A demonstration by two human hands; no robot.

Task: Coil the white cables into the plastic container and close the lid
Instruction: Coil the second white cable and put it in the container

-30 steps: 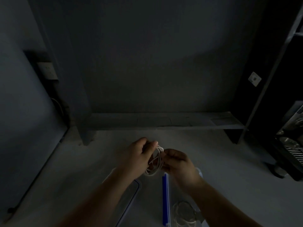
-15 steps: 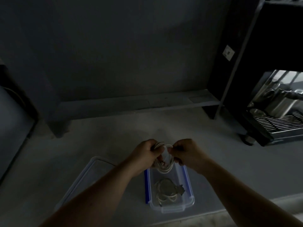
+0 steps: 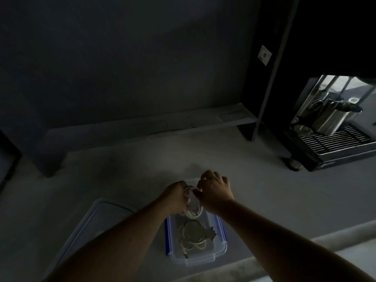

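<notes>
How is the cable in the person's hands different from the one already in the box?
The held cable hangs in the air above the box, gripped by the left hand and the right hand; the boxed cable lies loose on the box's floor, untouched. The held one looks bundled tighter; the boxed one spreads wider. Both are white and coiled.

The cable [image 3: 193, 213] is white. The container [image 3: 218, 254] is clear with blue clips. The lid [image 3: 97, 216] is clear, edged blue. The counter [image 3: 264, 200] is pale grey, the wall [image 3: 142, 68] dark grey. The jug [image 3: 329, 117] is silver.
</notes>
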